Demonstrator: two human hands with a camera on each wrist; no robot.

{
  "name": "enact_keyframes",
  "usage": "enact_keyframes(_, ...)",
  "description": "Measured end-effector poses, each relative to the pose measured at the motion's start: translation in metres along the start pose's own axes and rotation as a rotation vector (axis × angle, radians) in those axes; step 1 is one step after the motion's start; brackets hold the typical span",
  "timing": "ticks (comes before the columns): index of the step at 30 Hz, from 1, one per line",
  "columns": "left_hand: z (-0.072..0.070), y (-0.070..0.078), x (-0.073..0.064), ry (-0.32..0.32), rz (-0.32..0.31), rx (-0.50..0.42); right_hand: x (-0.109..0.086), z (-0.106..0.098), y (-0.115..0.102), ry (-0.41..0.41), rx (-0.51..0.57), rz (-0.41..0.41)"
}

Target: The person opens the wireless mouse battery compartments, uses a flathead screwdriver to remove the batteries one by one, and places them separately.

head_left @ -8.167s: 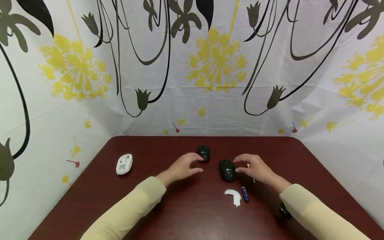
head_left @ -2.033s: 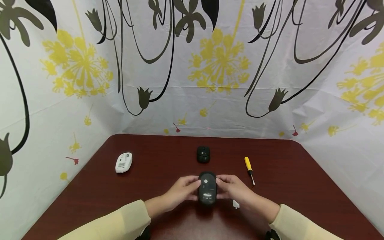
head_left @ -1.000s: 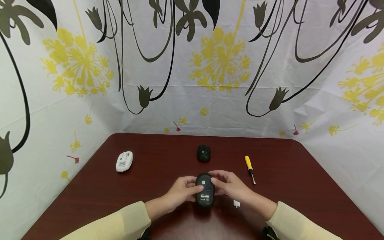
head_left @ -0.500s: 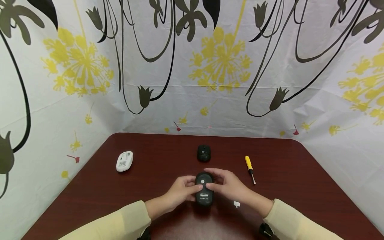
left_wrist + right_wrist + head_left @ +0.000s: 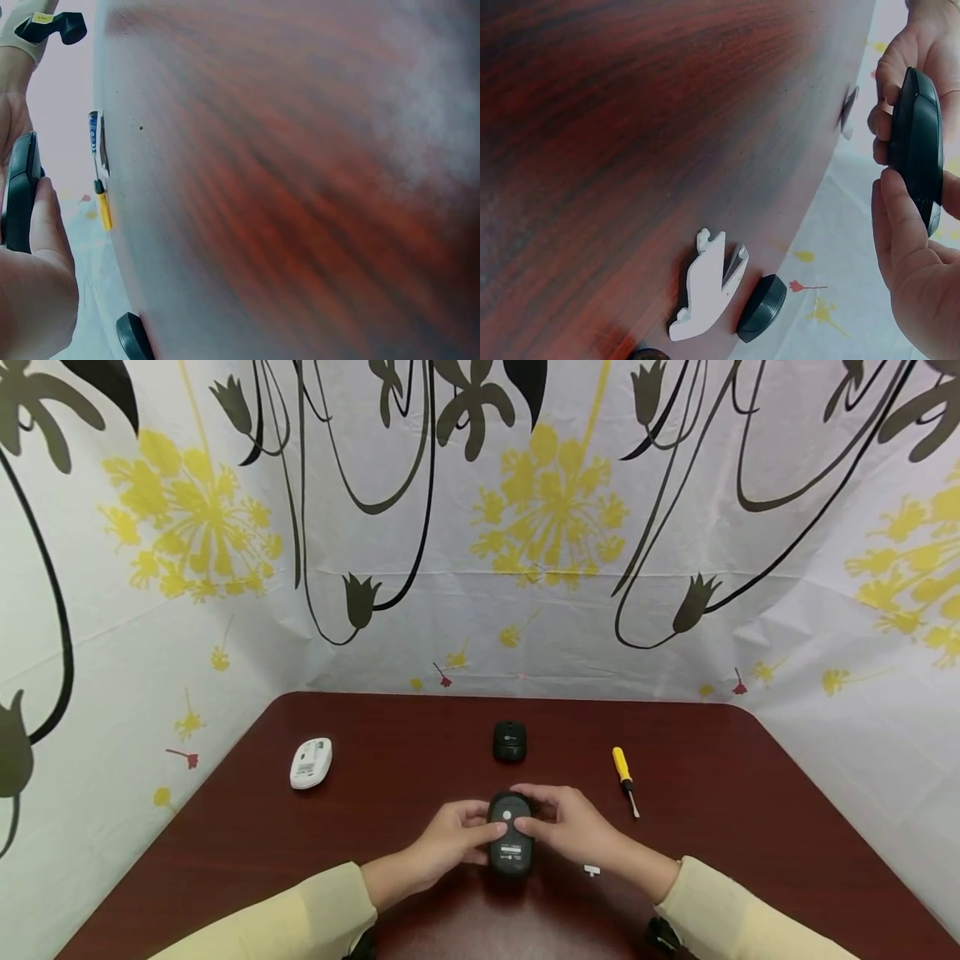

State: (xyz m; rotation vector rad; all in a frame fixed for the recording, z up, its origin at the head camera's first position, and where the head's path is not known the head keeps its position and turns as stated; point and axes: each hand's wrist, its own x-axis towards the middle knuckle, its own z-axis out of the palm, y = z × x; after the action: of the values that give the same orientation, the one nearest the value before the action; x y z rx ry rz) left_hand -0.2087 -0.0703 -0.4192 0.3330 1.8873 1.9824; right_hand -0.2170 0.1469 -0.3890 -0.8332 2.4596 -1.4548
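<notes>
A black computer mouse [image 5: 512, 847] is held above the table with its labelled underside facing up. My left hand [image 5: 438, 843] grips its left side, thumb on the underside. From the right, my right hand [image 5: 577, 827] holds it, thumb also on the underside and fingers at the far end. In the right wrist view the mouse [image 5: 917, 135] appears edge-on between both hands. Below my right hand lies a white plastic cover [image 5: 705, 289], mostly hidden in the head view. A blue battery [image 5: 93, 131] shows beside it in the left wrist view.
A second, smaller black mouse [image 5: 510, 742] sits toward the table's far edge. A white mouse [image 5: 311, 763] lies underside up at the left. To the right is a yellow-handled screwdriver [image 5: 624, 781]. Patterned cloth [image 5: 480, 635] hangs behind the brown table [image 5: 405, 735].
Since the oldest frame, my hands have picked up the black mouse, brought it nearer and turned it over. Lately my right thumb slid left from the mouse's edge onto its underside.
</notes>
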Motion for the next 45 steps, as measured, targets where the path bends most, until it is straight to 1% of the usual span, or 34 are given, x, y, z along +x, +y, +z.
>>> enact_keyframes(7,0.002,0.001,-0.001,-0.005,-0.01,0.01,-0.001,0.0,0.0,-0.022,-0.011,0.028)
enact_keyframes(13,0.004,0.0,-0.001,-0.023,0.006,0.001,-0.002,0.001,-0.001,-0.004,-0.011,0.037)
enact_keyframes(16,0.004,0.0,-0.001,-0.022,0.001,-0.005,-0.002,0.0,-0.001,0.006,0.003,0.038)
enact_keyframes(22,0.003,0.003,-0.001,-0.006,-0.017,0.012,-0.003,0.002,-0.001,0.037,0.027,0.016)
enact_keyframes(24,0.003,0.004,-0.001,-0.003,-0.026,0.013,-0.003,0.003,-0.001,0.053,0.031,0.009)
enact_keyframes(28,0.003,0.005,-0.001,-0.005,-0.031,0.015,-0.002,0.004,0.002,0.114,0.001,-0.01)
enact_keyframes(31,0.003,0.004,-0.002,-0.019,-0.018,0.014,-0.002,0.003,0.002,0.172,-0.037,-0.022)
enact_keyframes(34,0.004,0.003,-0.003,-0.032,-0.006,0.008,-0.001,0.0,0.0,0.208,-0.053,-0.029)
enact_keyframes(37,0.005,0.002,-0.003,-0.037,-0.001,0.008,0.001,-0.002,-0.002,0.213,-0.018,-0.026)
enact_keyframes(41,0.004,0.003,-0.003,-0.034,-0.008,0.006,0.002,-0.005,-0.004,0.204,0.06,0.009)
enact_keyframes(45,0.003,0.003,-0.003,-0.034,-0.013,0.009,0.003,-0.007,-0.005,0.223,0.126,0.086)
